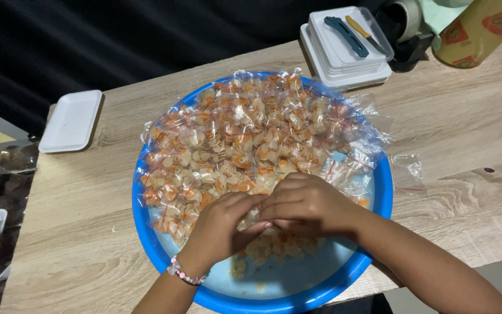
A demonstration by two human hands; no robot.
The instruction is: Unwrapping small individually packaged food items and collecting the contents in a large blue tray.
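Small clear bag [255, 216] of orange-and-cream chips: light, crinkly, slippery, contents likely brittle; best held at its mouth. Left hand [221, 228] and right hand [306, 203] pinched it together over blue basin [379, 200].

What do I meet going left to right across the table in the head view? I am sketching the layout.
White foam tray → blue basin of small bagged orange-and-cream pieces, with the left hand and right hand over it → empty clear bag → tan roll.
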